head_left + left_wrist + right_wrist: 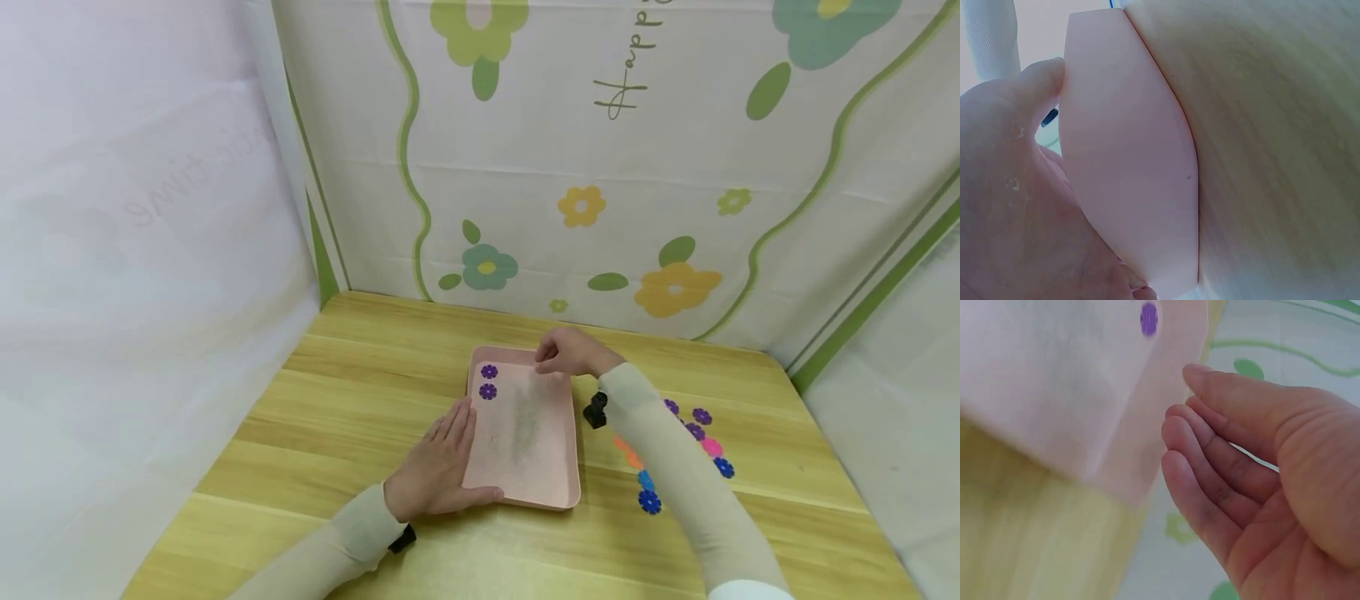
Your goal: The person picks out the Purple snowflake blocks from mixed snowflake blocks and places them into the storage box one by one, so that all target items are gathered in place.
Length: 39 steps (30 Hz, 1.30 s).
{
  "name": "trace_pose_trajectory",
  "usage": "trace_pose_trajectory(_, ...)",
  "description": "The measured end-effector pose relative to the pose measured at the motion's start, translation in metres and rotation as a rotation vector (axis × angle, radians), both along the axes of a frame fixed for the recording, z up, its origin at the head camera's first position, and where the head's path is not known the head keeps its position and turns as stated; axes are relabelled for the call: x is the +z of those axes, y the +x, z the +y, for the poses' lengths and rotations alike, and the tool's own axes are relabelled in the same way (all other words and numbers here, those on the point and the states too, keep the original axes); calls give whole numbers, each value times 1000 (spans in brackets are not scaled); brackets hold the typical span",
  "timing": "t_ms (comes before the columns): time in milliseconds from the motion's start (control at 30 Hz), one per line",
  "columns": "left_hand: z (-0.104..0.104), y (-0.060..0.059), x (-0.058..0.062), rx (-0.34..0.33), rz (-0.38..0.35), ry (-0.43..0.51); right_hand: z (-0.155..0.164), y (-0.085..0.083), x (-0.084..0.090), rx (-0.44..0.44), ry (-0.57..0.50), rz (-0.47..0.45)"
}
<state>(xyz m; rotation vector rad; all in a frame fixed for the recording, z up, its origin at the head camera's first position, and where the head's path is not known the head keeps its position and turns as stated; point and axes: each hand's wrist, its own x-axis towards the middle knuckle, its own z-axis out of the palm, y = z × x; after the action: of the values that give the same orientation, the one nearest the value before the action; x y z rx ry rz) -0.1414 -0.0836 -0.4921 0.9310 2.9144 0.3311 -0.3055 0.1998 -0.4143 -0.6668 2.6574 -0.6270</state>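
Observation:
A shallow pink tray (576,450) lies on the wooden table, its long side running away from me. Two purple flower-shaped discs (488,382) lie one behind the other in its far left corner. My left hand (442,467) is spread against the tray's near left corner, fingers straight along the left rim. In the left wrist view, the thumb (1047,78) touches the rim of the pink wall (1129,137). Over the tray's far right corner hovers my right hand (573,352). Its fingers (1179,481) are loosely bent, and nothing shows between them and the thumb.
Right of the tray, partly under my right forearm, lie loose flower-shaped discs, among them a dark blue disc (649,501), a pink disc (712,447) and an orange disc (634,459). A flower-printed cloth (525,167) stands behind the table, with white cloth (150,292) at the left.

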Motion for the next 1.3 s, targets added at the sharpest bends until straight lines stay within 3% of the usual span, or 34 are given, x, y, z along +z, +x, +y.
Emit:
trace_pose_trajectory(200, -1, 1, -5, -1, 11, 14, 43, 2, 8, 10, 27, 86)
trace_pose_trajectory(633, 0, 5, 4, -7, 1, 25, 141, 25, 15, -63, 117, 84)
trace_pose_trajectory(933, -1, 2, 4, -7, 10, 13, 202, 43, -4, -147, 211, -3)
trace_pose_trajectory(1300, 0, 2, 6, -16, -14, 51, 245, 68, -30, -201, 274, 33)
